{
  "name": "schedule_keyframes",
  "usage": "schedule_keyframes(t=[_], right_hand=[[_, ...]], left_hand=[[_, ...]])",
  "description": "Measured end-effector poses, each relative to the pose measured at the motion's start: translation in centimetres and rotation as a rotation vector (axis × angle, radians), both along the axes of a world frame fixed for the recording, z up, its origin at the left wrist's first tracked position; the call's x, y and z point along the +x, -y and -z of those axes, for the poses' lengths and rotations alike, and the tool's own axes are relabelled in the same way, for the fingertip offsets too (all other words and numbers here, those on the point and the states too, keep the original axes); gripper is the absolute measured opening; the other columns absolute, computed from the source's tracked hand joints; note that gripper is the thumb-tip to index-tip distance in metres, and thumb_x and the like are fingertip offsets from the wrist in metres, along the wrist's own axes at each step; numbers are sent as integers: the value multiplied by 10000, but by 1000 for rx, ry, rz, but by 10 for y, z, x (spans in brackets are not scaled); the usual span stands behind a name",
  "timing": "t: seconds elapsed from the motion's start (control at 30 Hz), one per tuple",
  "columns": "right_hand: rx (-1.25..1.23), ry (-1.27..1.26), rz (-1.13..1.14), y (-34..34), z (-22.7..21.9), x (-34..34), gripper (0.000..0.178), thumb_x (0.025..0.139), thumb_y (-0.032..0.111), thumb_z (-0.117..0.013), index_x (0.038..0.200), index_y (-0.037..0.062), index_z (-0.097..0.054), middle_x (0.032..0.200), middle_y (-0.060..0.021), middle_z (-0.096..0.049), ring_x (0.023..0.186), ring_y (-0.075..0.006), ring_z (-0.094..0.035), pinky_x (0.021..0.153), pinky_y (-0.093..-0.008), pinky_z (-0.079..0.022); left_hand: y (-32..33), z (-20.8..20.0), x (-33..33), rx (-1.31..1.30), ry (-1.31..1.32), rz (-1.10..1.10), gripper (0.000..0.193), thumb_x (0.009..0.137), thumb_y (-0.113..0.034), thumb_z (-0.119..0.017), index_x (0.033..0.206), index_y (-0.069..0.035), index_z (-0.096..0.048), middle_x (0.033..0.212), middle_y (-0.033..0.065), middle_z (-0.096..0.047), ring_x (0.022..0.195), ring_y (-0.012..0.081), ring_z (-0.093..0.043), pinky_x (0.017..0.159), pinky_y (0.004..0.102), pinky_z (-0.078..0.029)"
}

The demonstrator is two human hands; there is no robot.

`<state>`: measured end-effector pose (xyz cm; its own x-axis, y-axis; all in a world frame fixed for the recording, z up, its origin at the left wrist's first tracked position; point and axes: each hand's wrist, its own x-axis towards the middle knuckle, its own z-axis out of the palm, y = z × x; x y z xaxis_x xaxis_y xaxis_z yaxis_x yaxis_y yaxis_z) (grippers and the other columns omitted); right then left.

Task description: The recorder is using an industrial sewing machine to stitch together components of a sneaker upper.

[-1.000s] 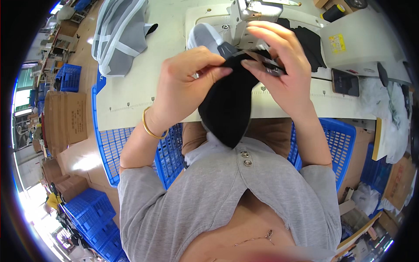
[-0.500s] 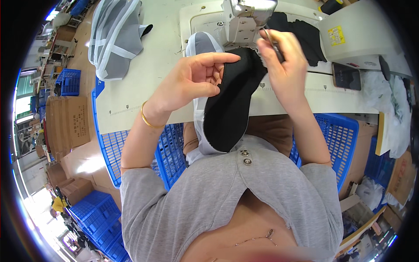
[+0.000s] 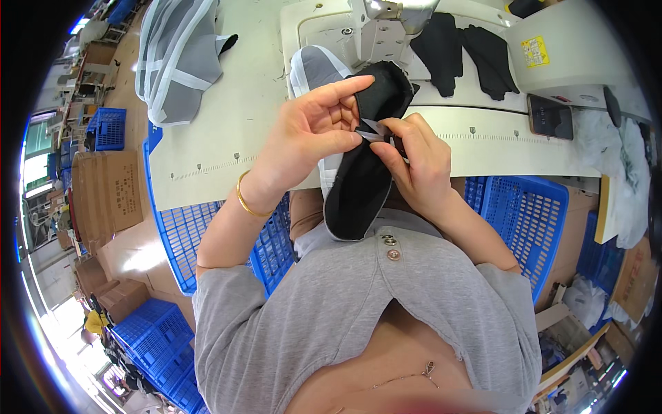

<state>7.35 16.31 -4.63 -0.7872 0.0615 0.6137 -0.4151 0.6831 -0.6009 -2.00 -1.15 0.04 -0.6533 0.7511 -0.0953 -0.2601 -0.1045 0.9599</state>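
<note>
A grey fabric shoe upper [image 3: 318, 65] with white binding is joined to a long black sole-shaped piece [image 3: 355, 200], lying across the front edge of the sewing table. My left hand [image 3: 303, 134] grips the black piece by its left edge, thumb below and index finger stretched along the top. Closed around small thread snips [image 3: 373, 130], my right hand [image 3: 419, 159] holds their pale blades against the middle of the black piece, close to my left thumb. My right fingers hide most of the snips' handle.
A sewing machine head [image 3: 389, 41] stands just beyond the work. Black fabric pieces [image 3: 489, 62] and a dark phone [image 3: 549, 116] lie to its right. Stacked grey uppers [image 3: 183, 65] rest at the far left. Blue baskets [image 3: 527, 221] flank my lap below the table edge.
My right hand has come down and left with the snips, from beside the top of the black piece to its middle. My left hand keeps its grip, nearly in place.
</note>
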Motion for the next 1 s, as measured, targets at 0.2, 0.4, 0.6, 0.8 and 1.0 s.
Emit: schedule_keyframes(t=[0.2,0.4,0.6,0.8,1.0], right_hand=[[27,11,44,2,0,-3,308,823,237,-743,980,5,-615,760,-85,-558,582,-232,-575,509,-333,-446],[-12,-13,19,-8,0,-6,256,847,217,-727,951,6,-625,726,-83,-549,566,-227,-562,494,-323,-438],[-61,-59,121,-12,-12,-20,262,866,255,-719,930,22,-620,717,-71,-539,534,-204,-539,466,-314,-421],[76,-172,156,-14,-7,-36,267,838,260,-740,922,33,-627,716,-58,-543,537,-206,-544,466,-317,-426],[-233,-74,15,-11,-18,-34,143,896,117,-673,945,-12,-632,755,-72,-578,632,-168,-548,556,-278,-421]], left_hand=[[-7,1,10,15,-43,-37,612,814,150,-611,1397,39,-459,1001,11,-510,901,78,-541,774,206,-478],[-10,7,12,-45,-181,-121,550,854,106,-623,1378,35,-470,961,5,-515,866,62,-529,729,186,-465],[-19,10,20,75,-190,-253,417,884,67,-622,1286,27,-519,944,10,-546,830,55,-528,703,176,-446],[-18,15,19,45,-107,-237,315,903,35,-605,1216,20,-576,934,9,-566,817,59,-540,679,204,-468],[37,22,5,-29,-50,-327,226,876,-52,-656,1097,-9,-639,945,19,-598,794,67,-568,637,221,-477]])
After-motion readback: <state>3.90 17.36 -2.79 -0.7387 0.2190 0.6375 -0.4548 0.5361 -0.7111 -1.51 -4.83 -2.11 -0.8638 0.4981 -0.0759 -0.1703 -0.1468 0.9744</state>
